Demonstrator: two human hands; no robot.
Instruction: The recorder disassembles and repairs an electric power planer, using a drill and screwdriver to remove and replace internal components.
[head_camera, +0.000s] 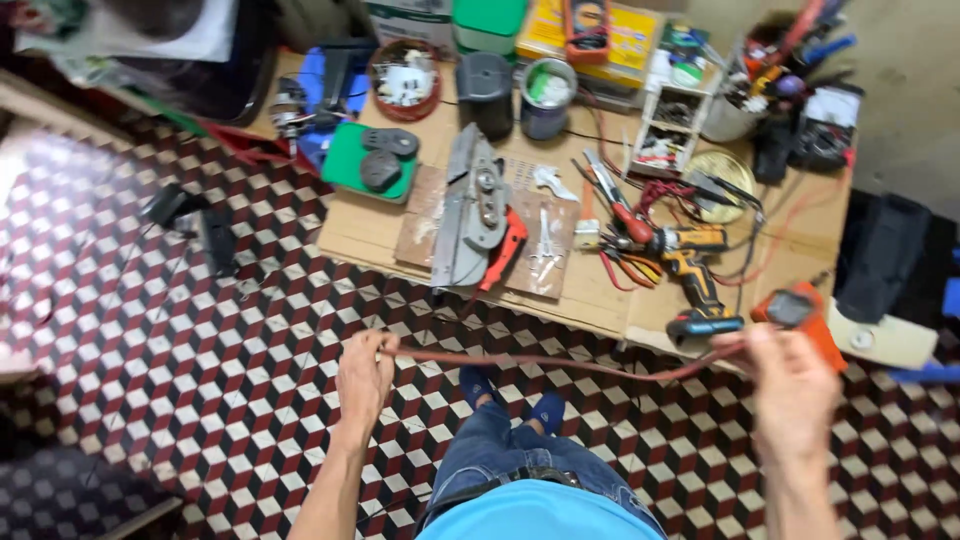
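1. While I stand over the tiled floor (180, 340), my left hand (364, 377) is pinched shut on one end of a reddish-brown cord (540, 360), fingers curled around it.
2. My right hand (795, 385) is closed on the other end, so the cord runs nearly level between my two hands, sagging a little toward the right.
3. It hangs in the air in front of my knees, just on the near side of the desk (370, 235), and nothing lies across it.
4. Just beyond my right hand, at the desk's near right corner, sits an orange meter (800, 310); next to it, to the left, lies a yellow and black cordless drill (695, 265).
5. Red wires (660, 195) tangle around the drill and trail over the desk.
6. Farther left a grey metal tool housing (470, 205) lies on a wooden board, with a red-handled tool (505, 250) at its right side.
7. A green tray (370, 160) with dark round parts lies toward the far left, near a red bowl (405, 80) of white bits.
8. Two dark cans (520, 95) stand along the far edge, and a cup crammed with pens and tools (770, 70) stands at the far right.
9. Cardboard covers the desk, which is low and crowded.
10. Red, white and black cube-pattern tiles make up the floor, with a small dark object (185, 215) lying on it to the left.
11. My blue shirt, jeans and blue shoes (545, 410) show below.
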